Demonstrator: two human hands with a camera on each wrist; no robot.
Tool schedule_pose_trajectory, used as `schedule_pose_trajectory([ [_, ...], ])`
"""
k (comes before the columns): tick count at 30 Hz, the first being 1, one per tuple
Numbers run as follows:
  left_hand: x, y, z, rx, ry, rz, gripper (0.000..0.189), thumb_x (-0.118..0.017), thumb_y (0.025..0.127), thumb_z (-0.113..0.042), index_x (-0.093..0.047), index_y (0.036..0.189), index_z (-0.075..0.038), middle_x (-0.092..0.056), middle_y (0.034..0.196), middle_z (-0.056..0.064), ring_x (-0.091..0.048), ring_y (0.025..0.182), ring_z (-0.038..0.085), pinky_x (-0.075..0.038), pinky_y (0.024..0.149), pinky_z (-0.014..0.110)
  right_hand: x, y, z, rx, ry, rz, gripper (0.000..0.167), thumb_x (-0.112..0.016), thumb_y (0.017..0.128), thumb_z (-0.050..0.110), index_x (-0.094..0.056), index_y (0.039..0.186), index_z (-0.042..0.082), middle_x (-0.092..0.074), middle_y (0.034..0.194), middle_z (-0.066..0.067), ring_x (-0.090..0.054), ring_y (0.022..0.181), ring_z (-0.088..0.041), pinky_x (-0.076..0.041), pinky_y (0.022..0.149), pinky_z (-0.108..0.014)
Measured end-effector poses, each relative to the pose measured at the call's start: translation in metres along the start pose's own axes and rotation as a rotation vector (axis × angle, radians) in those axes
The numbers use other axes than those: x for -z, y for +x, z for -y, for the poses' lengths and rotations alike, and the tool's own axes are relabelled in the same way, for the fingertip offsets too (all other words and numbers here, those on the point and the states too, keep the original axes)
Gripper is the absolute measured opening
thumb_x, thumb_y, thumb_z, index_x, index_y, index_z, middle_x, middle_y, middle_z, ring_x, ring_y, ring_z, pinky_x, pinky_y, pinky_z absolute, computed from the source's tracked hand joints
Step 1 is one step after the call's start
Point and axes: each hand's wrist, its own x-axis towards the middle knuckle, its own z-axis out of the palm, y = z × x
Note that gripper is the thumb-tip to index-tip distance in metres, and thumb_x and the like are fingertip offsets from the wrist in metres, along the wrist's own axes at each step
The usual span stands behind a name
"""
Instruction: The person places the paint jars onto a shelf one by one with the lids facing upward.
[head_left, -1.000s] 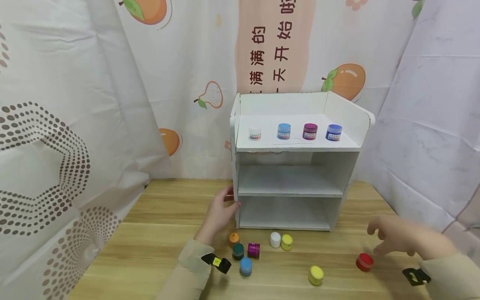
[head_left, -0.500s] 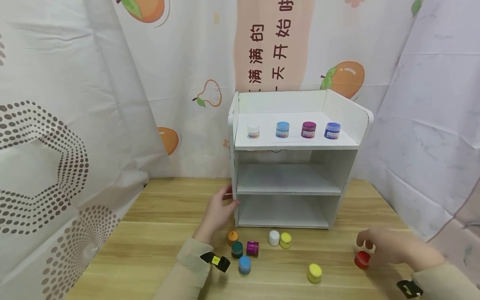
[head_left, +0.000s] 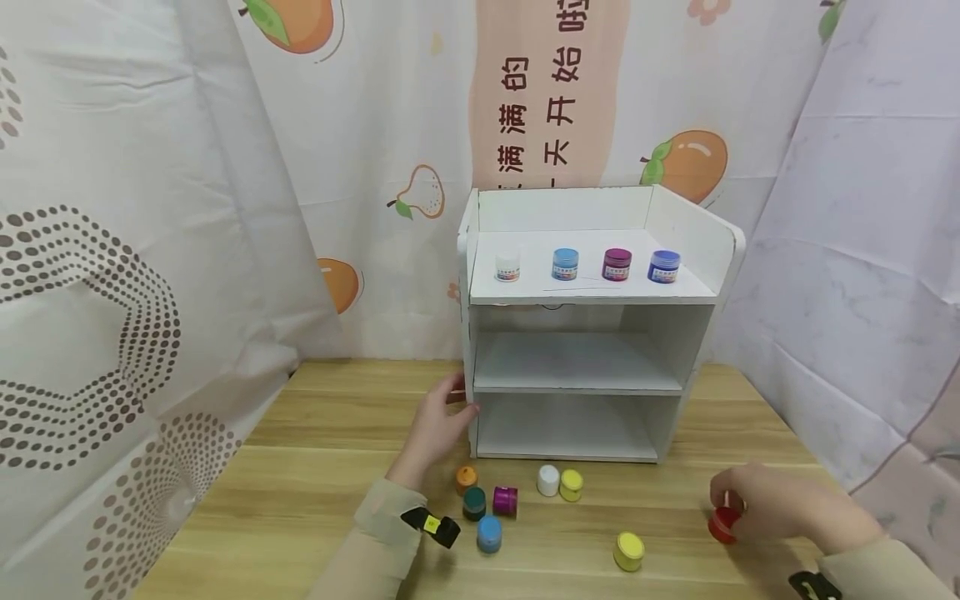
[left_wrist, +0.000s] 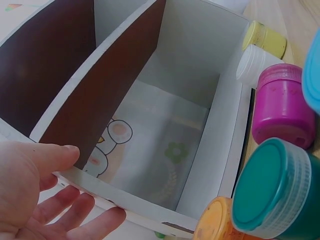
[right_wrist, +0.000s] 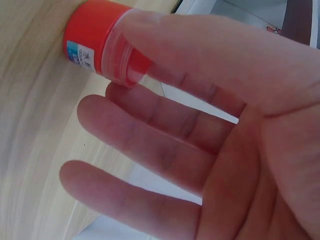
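My left hand [head_left: 437, 423] grips the left side panel of a white shelf [head_left: 592, 301], thumb on its front edge and fingers outside, as the left wrist view confirms. At the right, my right hand [head_left: 776, 505] pinches a red paint jar [right_wrist: 90, 37] by its lid between thumb and forefinger; the other fingers extend loosely. The jar is still at table level. Below my left hand stand an orange paint jar [head_left: 467, 478], a dark green jar [head_left: 474, 503] and a blue jar [head_left: 489, 533]. A purple jar [head_left: 506, 500] lies on its side.
On the shelf's top stand white [head_left: 507, 266], light blue [head_left: 566, 263], magenta [head_left: 617, 263] and dark blue jars [head_left: 663, 266]. Before the shelf are a white jar [head_left: 548, 480] and a yellow jar [head_left: 572, 484]. Another yellow jar [head_left: 628, 551] sits nearer. Printed curtains [head_left: 375, 100] hang behind.
My right hand has moved left and down onto the red paint jar, its thumb and forefinger closing on the lid. My left hand has stayed on the shelf panel.
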Motion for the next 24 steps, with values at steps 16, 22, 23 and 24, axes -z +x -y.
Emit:
schedule_pose_trajectory([
  [16, 0.001, 0.000, 0.002, -0.003, -0.027, 0.010, 0.057, -0.070, 0.096, -0.008, -0.049, 0.148, -0.005, -0.058, 0.138, 0.013, -0.059, 0.121, 0.032, -0.058, 0.091, 0.038, -0.007, 0.010, 0.009, -0.154, -0.068, -0.045, 0.034, -0.079, 0.074, 0.022, -0.048, 0.060, 0.020, -0.041, 0.055, 0.015, -0.037, 0.051, -0.002, -0.034, 0.047, -0.024],
  [22, 0.001, 0.000, -0.001, -0.003, -0.027, 0.006, 0.057, -0.070, 0.095, -0.007, -0.049, 0.148, -0.006, -0.058, 0.138, 0.013, -0.060, 0.121, 0.033, -0.058, 0.091, 0.040, -0.004, 0.013, 0.010, -0.163, -0.071, -0.037, 0.034, -0.079, 0.081, 0.027, -0.052, 0.063, 0.017, -0.045, 0.057, 0.012, -0.040, 0.051, -0.004, -0.036, 0.048, -0.025],
  [23, 0.001, 0.000, -0.001, -0.003, -0.026, 0.005, 0.057, -0.070, 0.095, -0.007, -0.049, 0.148, -0.006, -0.058, 0.138, 0.013, -0.060, 0.121, 0.033, -0.058, 0.091, 0.041, -0.002, 0.014, 0.010, -0.156, -0.072, -0.034, 0.031, -0.080, 0.081, 0.028, -0.055, 0.066, 0.016, -0.047, 0.059, 0.011, -0.041, 0.053, -0.004, -0.037, 0.049, -0.026],
  [24, 0.001, 0.000, -0.001, -0.004, -0.026, 0.005, 0.057, -0.070, 0.096, -0.007, -0.049, 0.148, -0.005, -0.058, 0.138, 0.013, -0.060, 0.121, 0.033, -0.058, 0.091, 0.041, -0.001, 0.014, 0.010, -0.150, -0.073, -0.029, 0.028, -0.081, 0.079, 0.028, -0.057, 0.070, 0.015, -0.049, 0.063, 0.009, -0.042, 0.056, -0.005, -0.038, 0.050, -0.027],
])
